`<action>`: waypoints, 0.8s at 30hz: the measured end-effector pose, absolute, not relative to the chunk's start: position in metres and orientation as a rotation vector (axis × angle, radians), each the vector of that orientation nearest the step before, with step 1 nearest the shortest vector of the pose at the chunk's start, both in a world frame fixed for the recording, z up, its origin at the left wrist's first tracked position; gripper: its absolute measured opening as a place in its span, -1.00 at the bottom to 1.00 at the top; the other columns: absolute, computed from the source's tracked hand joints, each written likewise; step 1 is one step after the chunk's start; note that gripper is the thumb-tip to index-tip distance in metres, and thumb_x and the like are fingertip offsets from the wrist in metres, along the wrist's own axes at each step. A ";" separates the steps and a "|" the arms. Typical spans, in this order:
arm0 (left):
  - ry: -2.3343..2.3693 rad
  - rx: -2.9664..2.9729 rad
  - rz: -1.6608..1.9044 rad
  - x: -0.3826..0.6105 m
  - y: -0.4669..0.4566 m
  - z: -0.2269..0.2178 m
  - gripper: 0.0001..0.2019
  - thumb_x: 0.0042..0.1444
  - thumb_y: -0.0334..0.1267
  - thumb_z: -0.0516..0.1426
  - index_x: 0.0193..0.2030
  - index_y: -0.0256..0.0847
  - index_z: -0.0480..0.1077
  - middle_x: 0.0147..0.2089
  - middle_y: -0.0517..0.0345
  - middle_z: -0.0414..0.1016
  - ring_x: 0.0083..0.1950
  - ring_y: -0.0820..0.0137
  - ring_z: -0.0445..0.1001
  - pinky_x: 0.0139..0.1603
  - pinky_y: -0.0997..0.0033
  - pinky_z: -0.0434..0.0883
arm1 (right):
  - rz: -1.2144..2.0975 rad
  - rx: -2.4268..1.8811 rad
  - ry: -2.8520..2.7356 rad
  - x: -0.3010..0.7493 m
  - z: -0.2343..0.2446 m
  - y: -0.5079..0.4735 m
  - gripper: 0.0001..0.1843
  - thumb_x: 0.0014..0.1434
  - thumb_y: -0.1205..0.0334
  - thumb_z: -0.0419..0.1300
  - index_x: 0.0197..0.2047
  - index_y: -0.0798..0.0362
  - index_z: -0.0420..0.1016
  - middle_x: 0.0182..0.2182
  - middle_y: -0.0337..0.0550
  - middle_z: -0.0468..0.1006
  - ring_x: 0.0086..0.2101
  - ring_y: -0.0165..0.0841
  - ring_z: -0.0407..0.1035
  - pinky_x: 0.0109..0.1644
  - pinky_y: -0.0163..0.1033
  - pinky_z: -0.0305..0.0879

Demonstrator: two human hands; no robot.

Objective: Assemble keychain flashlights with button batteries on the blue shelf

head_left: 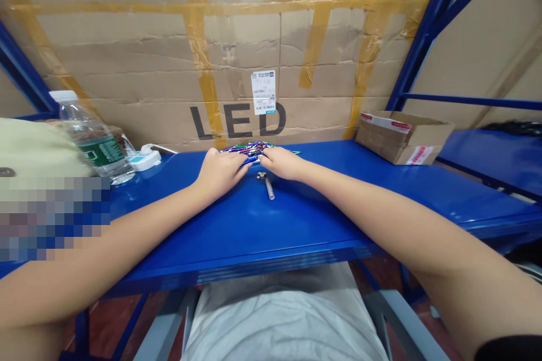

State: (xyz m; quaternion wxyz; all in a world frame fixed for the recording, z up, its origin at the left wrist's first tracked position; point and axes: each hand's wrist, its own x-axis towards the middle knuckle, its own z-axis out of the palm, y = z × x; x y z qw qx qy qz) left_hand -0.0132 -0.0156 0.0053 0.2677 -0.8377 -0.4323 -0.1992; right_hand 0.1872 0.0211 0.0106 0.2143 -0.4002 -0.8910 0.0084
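Note:
A pile of thin shiny pens [259, 148] in purple, blue, red and green lies at the back of the blue table. My left hand [223, 170] is at the pile's front left, its fingers closed on a blue pen [250, 161]. From the other side my right hand [283, 163] reaches in, thumb and fingers pinched at the right end of the same pen. Both hands hide part of the pile. Just in front of them lie a small lobed metal piece [261, 175] and a short grey tube [270, 188].
On the left stand a water bottle [101, 146], a white power strip [145, 160] and a pale fabric item [38, 146]. An open cardboard box [402, 138] sits at the right. Behind the table [271, 231] rises a large taped carton [237, 56], with blue frame posts at both sides.

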 end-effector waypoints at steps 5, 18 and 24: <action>-1.252 -2.316 -0.577 -0.017 -0.008 0.011 -0.68 0.31 -0.09 -0.03 -0.04 -0.15 0.47 -0.03 0.00 0.58 -0.03 0.14 0.51 -0.24 0.26 0.22 | 0.142 -1.013 -2.482 0.192 0.014 0.025 -0.65 0.34 0.22 -0.12 -0.05 0.07 0.45 -0.05 -0.02 0.55 -0.11 -0.28 0.42 -0.06 -0.26 0.27; -1.414 -2.426 -0.527 -0.015 0.102 0.030 -0.67 0.26 -0.10 -0.04 -0.06 -0.16 0.48 -0.02 -0.06 0.56 -0.03 0.14 0.48 -0.11 0.25 0.33 | 0.039 -1.990 -2.222 0.288 -0.007 0.075 -0.14 0.19 -0.40 -0.31 0.44 -0.19 -0.21 0.43 -0.25 -0.35 0.37 -0.04 -0.48 0.30 0.38 -0.42; -1.455 -2.377 -0.423 -0.011 0.123 0.032 -0.70 0.20 -0.10 0.05 -0.06 -0.08 0.53 0.00 0.00 0.56 -0.01 0.14 0.47 -0.07 0.24 0.32 | 0.268 -2.127 -2.213 0.293 -0.016 0.084 -0.14 0.14 -0.45 -0.41 0.42 -0.31 -0.17 0.42 -0.32 -0.28 0.36 0.05 -0.40 0.23 0.51 -0.49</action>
